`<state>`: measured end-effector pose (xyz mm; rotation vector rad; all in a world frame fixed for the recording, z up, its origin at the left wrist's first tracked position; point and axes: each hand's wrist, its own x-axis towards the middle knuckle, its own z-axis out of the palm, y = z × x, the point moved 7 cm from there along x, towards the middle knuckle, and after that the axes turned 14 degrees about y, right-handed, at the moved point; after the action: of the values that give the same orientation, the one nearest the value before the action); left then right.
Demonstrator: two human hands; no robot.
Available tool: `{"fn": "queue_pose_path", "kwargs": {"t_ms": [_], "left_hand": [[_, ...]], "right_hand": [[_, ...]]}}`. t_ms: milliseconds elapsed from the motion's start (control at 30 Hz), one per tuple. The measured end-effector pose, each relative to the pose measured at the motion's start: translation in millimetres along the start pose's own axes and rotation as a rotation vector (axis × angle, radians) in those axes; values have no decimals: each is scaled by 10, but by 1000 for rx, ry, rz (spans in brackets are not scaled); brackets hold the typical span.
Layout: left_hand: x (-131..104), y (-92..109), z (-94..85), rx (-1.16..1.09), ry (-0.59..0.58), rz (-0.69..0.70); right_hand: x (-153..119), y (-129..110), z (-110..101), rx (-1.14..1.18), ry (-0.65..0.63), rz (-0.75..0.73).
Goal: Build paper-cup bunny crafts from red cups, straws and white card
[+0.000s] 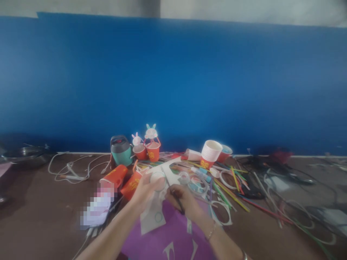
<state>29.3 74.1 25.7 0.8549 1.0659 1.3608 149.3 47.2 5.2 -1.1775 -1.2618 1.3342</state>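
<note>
My left hand point(146, 189) pinches a sheet of white paper point(151, 224) by its upper part. Drawn on the sheet are round outlines, a small bluish one low down. From the right, my right hand point(184, 200) is closed around a pair of scissors point(166, 177), whose blades point up and left across the paper beside my left fingers. How far the blades are apart is too blurred to tell. Under both hands lies a purple sheet point(151, 245) with white paper scraps on it.
Red paper cups point(115, 176) lie left of the hands. Behind stand a teal flask point(121, 154), a cup with a rabbit figure point(151, 133) and a cup stack point(212, 150). Coloured sticks point(230, 195) and cables are strewn right. A phone point(97, 211) lies left; a blue panel point(173, 83) rises behind.
</note>
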Motion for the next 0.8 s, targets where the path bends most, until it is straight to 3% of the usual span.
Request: {"fn": "queue_pose_path", "kwargs": {"t_ms": [167,800], "left_hand": [[4,-3,1,2,-17,-7],[18,31,-3,41,-46,14]], "right_hand": [[-12,-76,-5,49,-2,-58],[20,16,-35,-25,-3,-52]]}}
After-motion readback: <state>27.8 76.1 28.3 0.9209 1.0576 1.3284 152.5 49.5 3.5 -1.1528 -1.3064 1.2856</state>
